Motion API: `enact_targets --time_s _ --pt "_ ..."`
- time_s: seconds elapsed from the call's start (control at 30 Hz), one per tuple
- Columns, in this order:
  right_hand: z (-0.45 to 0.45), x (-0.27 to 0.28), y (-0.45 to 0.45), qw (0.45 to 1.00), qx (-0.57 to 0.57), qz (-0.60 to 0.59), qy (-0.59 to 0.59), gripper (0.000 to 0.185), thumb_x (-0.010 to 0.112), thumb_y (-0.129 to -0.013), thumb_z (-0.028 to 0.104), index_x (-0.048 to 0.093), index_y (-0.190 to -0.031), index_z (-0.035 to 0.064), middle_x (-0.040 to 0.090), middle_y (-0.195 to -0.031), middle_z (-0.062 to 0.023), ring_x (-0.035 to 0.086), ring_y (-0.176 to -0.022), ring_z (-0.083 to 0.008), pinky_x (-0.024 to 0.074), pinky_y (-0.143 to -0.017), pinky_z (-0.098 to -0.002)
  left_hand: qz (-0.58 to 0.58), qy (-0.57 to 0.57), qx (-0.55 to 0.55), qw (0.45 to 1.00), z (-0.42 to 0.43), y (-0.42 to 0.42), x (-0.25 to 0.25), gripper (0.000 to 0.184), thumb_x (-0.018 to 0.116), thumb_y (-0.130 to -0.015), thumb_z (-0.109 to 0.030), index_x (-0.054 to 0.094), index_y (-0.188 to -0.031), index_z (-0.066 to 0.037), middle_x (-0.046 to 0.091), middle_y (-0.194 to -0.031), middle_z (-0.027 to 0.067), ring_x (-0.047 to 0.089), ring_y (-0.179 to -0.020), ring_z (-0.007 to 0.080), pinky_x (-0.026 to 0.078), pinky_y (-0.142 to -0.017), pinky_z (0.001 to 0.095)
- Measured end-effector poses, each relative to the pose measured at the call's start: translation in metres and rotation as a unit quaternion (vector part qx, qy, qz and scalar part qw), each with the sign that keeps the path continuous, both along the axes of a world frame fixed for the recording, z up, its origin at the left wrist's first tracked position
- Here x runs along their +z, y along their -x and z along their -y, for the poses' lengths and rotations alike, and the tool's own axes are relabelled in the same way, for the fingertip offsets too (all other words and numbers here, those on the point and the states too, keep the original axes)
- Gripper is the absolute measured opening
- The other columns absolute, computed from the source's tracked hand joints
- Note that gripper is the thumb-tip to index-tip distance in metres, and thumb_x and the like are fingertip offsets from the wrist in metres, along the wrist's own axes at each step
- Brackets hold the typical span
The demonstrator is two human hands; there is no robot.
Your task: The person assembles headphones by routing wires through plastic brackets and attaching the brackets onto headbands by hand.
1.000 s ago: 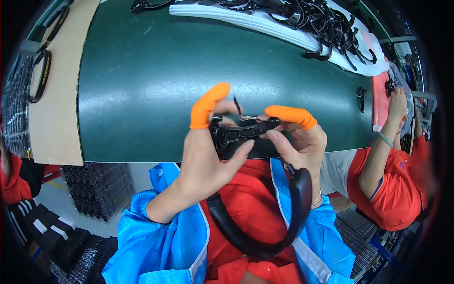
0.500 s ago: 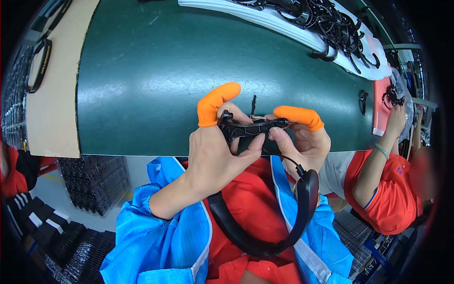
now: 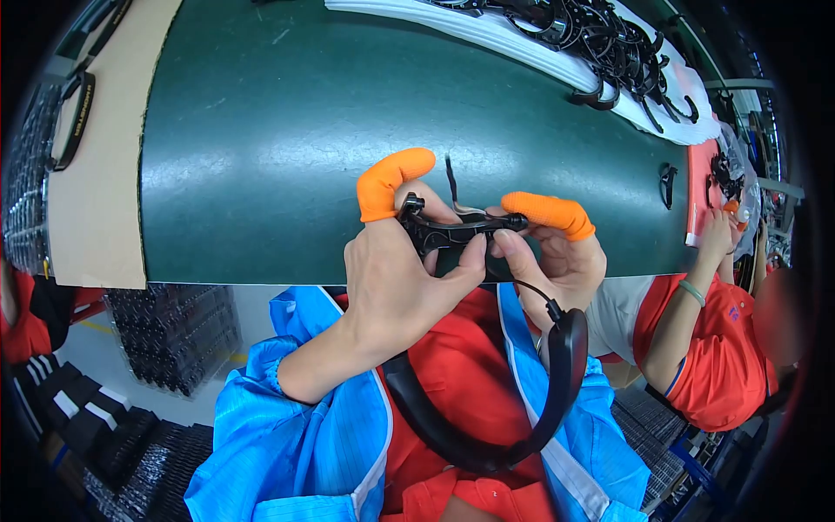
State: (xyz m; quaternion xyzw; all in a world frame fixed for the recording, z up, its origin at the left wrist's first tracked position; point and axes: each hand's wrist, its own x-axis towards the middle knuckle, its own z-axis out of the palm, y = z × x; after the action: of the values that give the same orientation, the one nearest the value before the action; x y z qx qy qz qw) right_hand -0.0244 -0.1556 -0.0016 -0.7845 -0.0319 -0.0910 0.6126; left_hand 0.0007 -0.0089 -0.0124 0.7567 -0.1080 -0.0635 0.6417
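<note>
A black curved plastic part (image 3: 448, 233) is held level between my two hands, just above the front edge of the green table (image 3: 287, 157). My left hand (image 3: 383, 270), with an orange cover on one finger, is closed on its left end. The fingers of my right hand (image 3: 561, 252), one also orange-covered, pinch its right end. A thin dark wire (image 3: 451, 178) sticks up from behind the part. Below hangs a thick black curved band (image 3: 470, 452), with a thin cable at its upper right end near my right hand.
Many black parts (image 3: 600, 43) lie on white foam sheets at the back right. A small black piece (image 3: 667, 186) rests near the right edge. Cardboard (image 3: 100, 183) covers the left side, with black bands on it. A co-worker's arm (image 3: 687, 304) reaches in at the right.
Over the last second, both hands and the part have shifted slightly right in view. The wire has changed its lean. The co-worker's hand has moved lower.
</note>
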Motion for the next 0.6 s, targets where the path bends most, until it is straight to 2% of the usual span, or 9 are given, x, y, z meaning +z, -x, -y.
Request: enact_targets --time_s 0.17,0.2,0.27,0.37,0.43,0.47,0.53,0.6 --pt "0.0043 0.0007 0.0 0.998 0.031 0.003 -0.05 0.026 0.055 -0.075 -0.005 0.049 -0.101 -0.0056 0.058 -0.091 -0.0182 0.058 -0.08 -0.0182 0.0483 -0.071 -0.0287 0.03 -0.016 0.001 0.999 -0.0008 0.0005 -0.0018 0.068 0.063 -0.066 0.004 0.022 -0.12 -0.004 0.044 -0.085 0.0054 0.049 -0.073 0.0063 0.04 -0.057 0.0139" --pt "0.0034 0.0003 -0.0002 0.998 0.03 0.004 -0.049 0.026 0.055 -0.075 -0.005 0.049 -0.101 -0.0056 0.058 -0.091 -0.0182 0.058 -0.08 -0.0182 0.0483 -0.071 -0.0287 0.004 -0.001 -0.001 1.0 -0.0006 0.0009 -0.0002 0.069 0.062 -0.067 0.004 0.021 -0.122 -0.003 0.044 -0.085 0.0053 0.049 -0.072 0.0065 0.04 -0.058 0.0144" --pt "0.0004 -0.0008 -0.0019 0.996 0.011 0.025 -0.085 0.029 0.053 -0.071 -0.008 0.052 -0.099 -0.008 0.06 -0.089 -0.0145 0.06 -0.074 -0.0157 0.0477 -0.069 -0.0245 -0.022 0.015 -0.003 1.0 -0.0009 0.0005 0.0005 0.071 0.062 -0.067 0.004 0.019 -0.123 -0.003 0.045 -0.084 0.0052 0.048 -0.072 0.0066 0.04 -0.058 0.0149" --pt "-0.0003 -0.0009 -0.0017 0.997 0.004 0.015 -0.075 0.028 0.054 -0.071 -0.008 0.052 -0.099 -0.0078 0.06 -0.089 -0.0144 0.06 -0.073 -0.0152 0.0479 -0.069 -0.0246 -0.018 0.01 -0.021 1.0 -0.0028 -0.0009 -0.0029 0.073 0.06 -0.069 0.003 0.016 -0.126 -0.003 0.046 -0.082 0.0052 0.048 -0.072 0.0067 0.039 -0.058 0.0157" --pt "-0.0003 -0.001 -0.0024 0.997 0.006 0.018 -0.077 0.028 0.054 -0.071 -0.008 0.052 -0.098 -0.0077 0.06 -0.088 -0.0142 0.06 -0.072 -0.0152 0.0479 -0.069 -0.0244 0.043 0.031 -0.013 0.999 -0.0029 -0.0004 -0.0074 0.075 0.059 -0.069 0.004 0.014 -0.128 -0.003 0.047 -0.081 0.0048 0.047 -0.071 0.006 0.039 -0.057 0.0159" --pt "-0.0001 -0.0011 -0.0026 0.997 0.008 0.02 -0.078 0.028 0.054 -0.071 -0.008 0.052 -0.098 -0.0076 0.06 -0.088 -0.0139 0.06 -0.071 -0.0151 0.0479 -0.069 -0.0242 0.043 0.031 -0.013 0.999 -0.0034 -0.0003 -0.0063 0.075 0.059 -0.069 0.004 0.014 -0.128 -0.003 0.047 -0.081 0.0048 0.047 -0.071 0.006 0.039 -0.057 0.0159" --pt "0.0001 -0.0005 -0.0027 0.998 0.004 0.018 -0.068 0.028 0.055 -0.07 -0.007 0.052 -0.098 -0.0075 0.06 -0.088 -0.0134 0.06 -0.071 -0.0145 0.0478 -0.068 -0.0239 -0.029 0.045 -0.022 0.998 -0.0048 0.0001 -0.0031 0.077 0.059 -0.069 0.004 0.012 -0.129 -0.003 0.047 -0.08 0.0039 0.047 -0.069 0.0054 0.038 -0.057 0.0152" --pt "0.0 -0.0007 -0.0023 0.998 0.0 0.016 -0.058 0.028 0.056 -0.07 -0.006 0.052 -0.097 -0.0073 0.06 -0.087 -0.013 0.06 -0.071 -0.0138 0.0476 -0.068 -0.0235 -0.014 0.045 -0.011 0.999 -0.0016 0.0004 -0.0047 0.076 0.06 -0.069 0.004 0.013 -0.129 -0.003 0.047 -0.08 0.0034 0.047 -0.069 0.005 0.038 -0.056 0.0148"
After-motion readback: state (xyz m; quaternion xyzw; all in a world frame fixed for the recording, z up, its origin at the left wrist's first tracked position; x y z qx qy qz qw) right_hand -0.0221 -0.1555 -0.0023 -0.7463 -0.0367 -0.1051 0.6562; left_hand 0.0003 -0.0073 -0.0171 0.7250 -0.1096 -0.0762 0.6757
